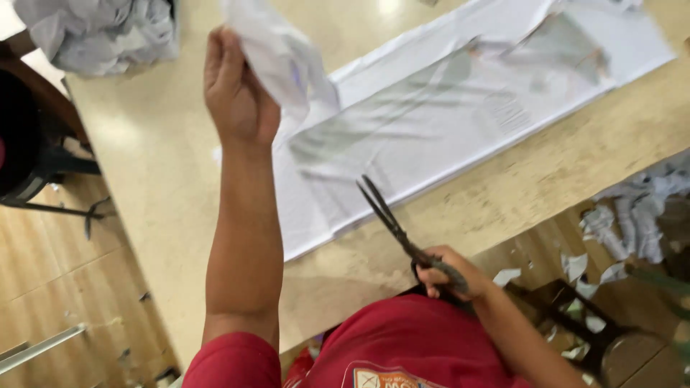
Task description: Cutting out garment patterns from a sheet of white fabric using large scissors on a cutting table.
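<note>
Closest to you, your right hand (447, 271) sits just off the near table edge, fingers through the handles of dark scissors (402, 233) and clenched on them. Blades are slightly parted, tips pointing up-left over the near edge of the white fabric (445, 100).

Fabric lies flat on the beige table (165, 179), a long strip running diagonally from near-left to far-right, with grey creases or shadows across it. Near-left end is lifted off the table.

Further out, your left hand (237, 93) is raised above the table, arm extended, pinching that lifted end of the fabric at the fingertips; the cloth hangs bunched from the hand back down to the strip.

Right of the table, white cloth scraps (632, 215) litter the wooden floor around a dark stool (582, 316). Far-left corner of the table holds a crumpled pile of pale cloth (100, 32).
</note>
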